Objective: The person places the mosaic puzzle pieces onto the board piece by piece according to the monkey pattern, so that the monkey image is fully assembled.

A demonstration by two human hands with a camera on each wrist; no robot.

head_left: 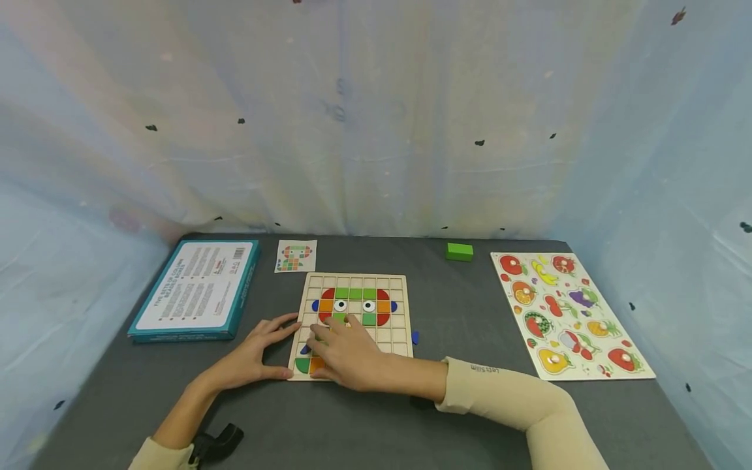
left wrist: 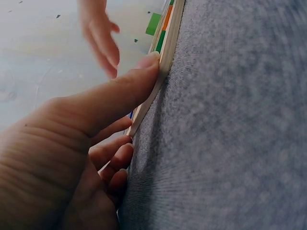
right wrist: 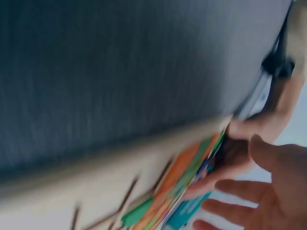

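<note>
A square wooden grid board [head_left: 382, 335] lies on the grey table. Red, green, orange and blue pieces and two eye pieces [head_left: 369, 306] form a figure in its cells. My left hand [head_left: 258, 352] holds the board's near left corner, thumb [left wrist: 144, 72] on the front edge and fingers against the left side. Over the lower left cells hovers my right hand [head_left: 349, 352], its fingers apart with nothing between them; it hides some pieces there. A green quarter-round piece [head_left: 302, 365] shows in the corner cell beside an orange piece [head_left: 317, 364].
Behind the board lies a picture card [head_left: 296, 256] with a similar figure. A teal box [head_left: 190, 287] is at left, a green block [head_left: 459, 252] at the back. Right of the board are a blue piece [head_left: 415, 337] and a fruit puzzle board [head_left: 570, 316].
</note>
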